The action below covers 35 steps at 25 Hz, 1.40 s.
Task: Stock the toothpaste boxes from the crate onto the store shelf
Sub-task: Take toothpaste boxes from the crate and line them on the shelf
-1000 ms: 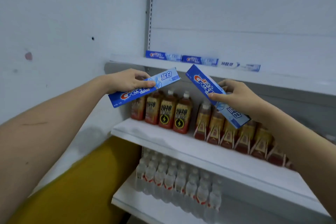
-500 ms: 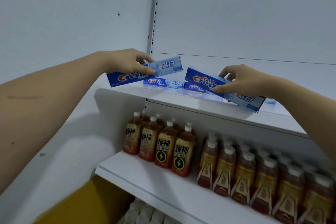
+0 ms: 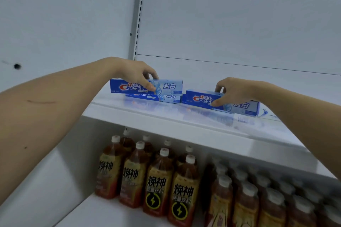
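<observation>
- Left hand (image 3: 136, 73): reaches in from the left, thumb on the front face and fingers curled over the top edge of a toothpaste box, pinching it near mid-length.
- Left-held toothpaste box (image 3: 169, 86): blue and pale blue, lying lengthwise with its printed face to the camera; sits atop a lower toothpaste box (image 3: 166, 97) at the back left of the upper shelf. Whether the two boxes touch cannot be told.
- Right hand (image 3: 235, 91): reaches in from the right, thumb against the front face, fingers hooked over the top of a second box, gripping it.
- Right-held toothpaste box (image 3: 243, 107): same blue design, slightly tilted down to the right, just right of the left pair. Part of another box shows behind its left end.
- Further toothpaste box (image 3: 267, 113): only a pale blue sliver shows, flat on the shelf behind the right forearm.
- Upper shelf (image 3: 184, 120): white and glossy, with blue reflections of the boxes on its surface; white back panel and slotted upright (image 3: 138, 24) above.
- Lower shelf (image 3: 110, 212): white, carrying rows of brown drink bottles (image 3: 180, 193) with white caps and yellow labels; those at right are blurred.
</observation>
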### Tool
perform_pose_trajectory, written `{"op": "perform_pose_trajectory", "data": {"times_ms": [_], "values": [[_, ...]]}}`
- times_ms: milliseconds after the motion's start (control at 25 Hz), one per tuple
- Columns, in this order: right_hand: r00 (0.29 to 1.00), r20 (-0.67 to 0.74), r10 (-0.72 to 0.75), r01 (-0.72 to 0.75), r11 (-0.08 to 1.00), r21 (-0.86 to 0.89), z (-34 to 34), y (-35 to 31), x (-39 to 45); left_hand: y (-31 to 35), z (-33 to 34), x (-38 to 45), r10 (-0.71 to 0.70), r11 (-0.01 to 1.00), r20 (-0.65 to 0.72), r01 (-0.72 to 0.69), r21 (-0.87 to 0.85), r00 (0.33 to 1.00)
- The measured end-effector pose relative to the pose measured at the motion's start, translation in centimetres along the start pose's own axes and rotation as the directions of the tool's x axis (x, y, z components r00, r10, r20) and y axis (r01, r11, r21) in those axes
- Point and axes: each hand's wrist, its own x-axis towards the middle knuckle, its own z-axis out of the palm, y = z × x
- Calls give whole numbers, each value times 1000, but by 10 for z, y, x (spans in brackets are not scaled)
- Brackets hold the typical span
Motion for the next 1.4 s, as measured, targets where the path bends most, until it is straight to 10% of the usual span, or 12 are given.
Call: {"op": "perform_pose_trajectory", "data": {"times_ms": [400,960,1200,1400], "values": [[979,204,21,1,994,-105,19,1,65,-45,27,80,34,992,163,-53,115,986],[998,57,3,1,998,-65,1,2,7,7,21,32,-8,999,72,5,48,997],[996,-85,-20,44,954,298,-11,3,-74,78,22,-48,-39,992,9,40,-123,999],[997,-69,30,31,676,736,-17,8,-146,140,36,-118,-167,875,-86,108,-473,982]]}}
